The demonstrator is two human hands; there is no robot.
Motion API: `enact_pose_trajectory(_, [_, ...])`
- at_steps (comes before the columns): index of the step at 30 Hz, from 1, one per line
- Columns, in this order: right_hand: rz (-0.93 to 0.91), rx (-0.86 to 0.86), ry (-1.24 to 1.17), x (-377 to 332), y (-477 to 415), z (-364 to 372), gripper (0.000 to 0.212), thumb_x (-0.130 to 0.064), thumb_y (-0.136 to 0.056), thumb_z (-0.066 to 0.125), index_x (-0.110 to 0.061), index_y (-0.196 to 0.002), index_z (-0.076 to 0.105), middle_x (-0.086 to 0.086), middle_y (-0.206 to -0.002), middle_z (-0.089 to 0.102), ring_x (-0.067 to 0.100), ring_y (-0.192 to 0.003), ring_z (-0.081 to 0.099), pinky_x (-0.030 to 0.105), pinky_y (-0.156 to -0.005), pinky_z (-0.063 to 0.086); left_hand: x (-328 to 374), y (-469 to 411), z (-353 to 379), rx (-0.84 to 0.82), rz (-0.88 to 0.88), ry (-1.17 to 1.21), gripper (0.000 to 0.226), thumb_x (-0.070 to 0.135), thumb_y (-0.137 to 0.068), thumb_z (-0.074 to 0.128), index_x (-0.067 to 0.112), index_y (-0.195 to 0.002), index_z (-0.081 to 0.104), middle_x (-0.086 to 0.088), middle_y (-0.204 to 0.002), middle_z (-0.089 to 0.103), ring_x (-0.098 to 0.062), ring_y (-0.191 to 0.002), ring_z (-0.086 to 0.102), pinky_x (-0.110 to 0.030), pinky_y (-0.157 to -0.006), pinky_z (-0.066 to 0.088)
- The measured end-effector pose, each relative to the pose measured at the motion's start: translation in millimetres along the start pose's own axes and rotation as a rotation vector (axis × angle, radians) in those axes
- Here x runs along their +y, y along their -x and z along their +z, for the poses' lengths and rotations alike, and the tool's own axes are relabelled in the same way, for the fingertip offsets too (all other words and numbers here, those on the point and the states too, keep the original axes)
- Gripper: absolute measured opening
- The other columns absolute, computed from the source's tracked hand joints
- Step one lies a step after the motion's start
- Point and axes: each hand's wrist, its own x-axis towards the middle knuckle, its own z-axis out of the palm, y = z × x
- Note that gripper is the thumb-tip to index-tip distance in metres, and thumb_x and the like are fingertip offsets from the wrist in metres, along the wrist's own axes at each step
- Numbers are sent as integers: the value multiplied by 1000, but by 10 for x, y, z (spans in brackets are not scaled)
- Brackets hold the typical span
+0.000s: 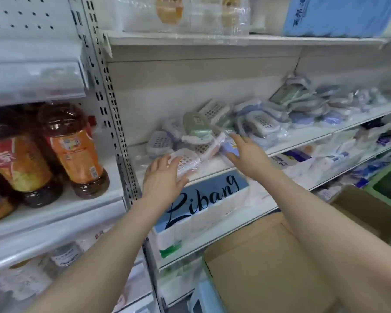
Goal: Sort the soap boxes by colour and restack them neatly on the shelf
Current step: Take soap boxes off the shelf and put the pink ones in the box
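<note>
The soap boxes, wrapped in clear film, lie in a loose unsorted heap at the centre and right of the frame on the middle shelf.

Left hand: centre of frame, fingers straight and spread, resting on a white soap box at the front shelf edge.

Right hand: just right of it, fingers extended, touching a lilac soap box.

Orange-labelled bottles stand at left.

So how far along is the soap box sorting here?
Barely started. Done: nothing visibly; green, purple and white soap boxes lie mixed in a heap on the shelf. In hand: the left hand rests on a pinkish box at the front, the right hand touches a purple box. Left: all sorting and stacking.
</note>
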Motion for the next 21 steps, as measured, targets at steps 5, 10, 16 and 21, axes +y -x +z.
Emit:
enact_pose_trajectory(5, [151, -9, -55, 60, -620, 244, 63, -36, -98, 51, -8, -149, 26, 22, -141, 45, 38, -119, 50, 42, -89, 44, -141, -302, 296, -23, -101, -56, 76, 72, -86, 41, 27, -146, 30, -10, -150, 33, -31, -136, 30, -46, -112, 25])
enact_pose_trajectory(10, [271, -45, -17, 62, -1061, 427, 70, -52, -97, 43, -12, -150, 22, 24, -140, 44, 42, -122, 47, 43, -92, 42, -140, -498, 433, -59, -181, -68, 82, 78, -82, 36, 31, -148, 24, -11, -153, 28, -33, -135, 32, -45, -109, 26])
enact_pose_trajectory(16, [356, -47, -174, -16, -1293, 581, 62, -42, -89, 61, -6, -136, 42, 21, -125, 59, 38, -111, 58, 36, -82, 44, -144, -556, 465, -70, -208, -56, 77, 74, -82, 42, 32, -145, 29, -11, -146, 34, -32, -124, 38, -43, -104, 32])
enact_pose_trajectory(21, [421, 47, -366, -85, -1382, 446, 53, -28, -86, 66, -13, -134, 48, 17, -127, 60, 37, -117, 56, 40, -92, 47, -108, -593, 404, -86, -219, -11, 74, 72, -82, 47, 32, -143, 34, -14, -138, 40, -34, -118, 42, -42, -101, 35])
